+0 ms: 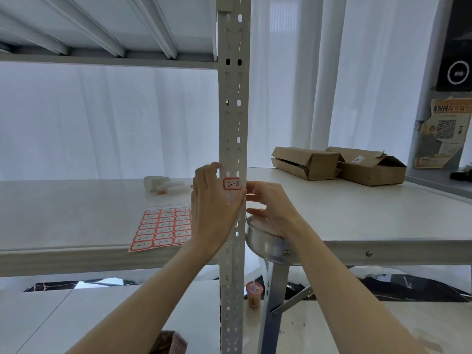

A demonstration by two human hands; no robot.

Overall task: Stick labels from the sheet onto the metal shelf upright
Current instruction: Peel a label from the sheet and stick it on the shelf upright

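Note:
The grey perforated metal shelf upright (233, 111) runs top to bottom through the middle of the view. A red-bordered label (232, 183) with handwriting sits on its front face at shelf height. My left hand (212, 208) lies against the upright just below and left of the label, fingers reaching up beside it. My right hand (270, 203) comes from the right, its fingertips touching the upright's right edge at the label. The label sheet (163, 227), with several red-bordered labels, lies flat on the shelf board left of my left hand.
White marker pens (166, 185) lie behind the sheet. Two cardboard boxes (306, 162) (370, 167) sit on the white table (383, 213) at right. A round metal stool (268, 244) stands right of the upright, a cup (254, 293) on the floor below. An upper shelf (102, 57) spans overhead.

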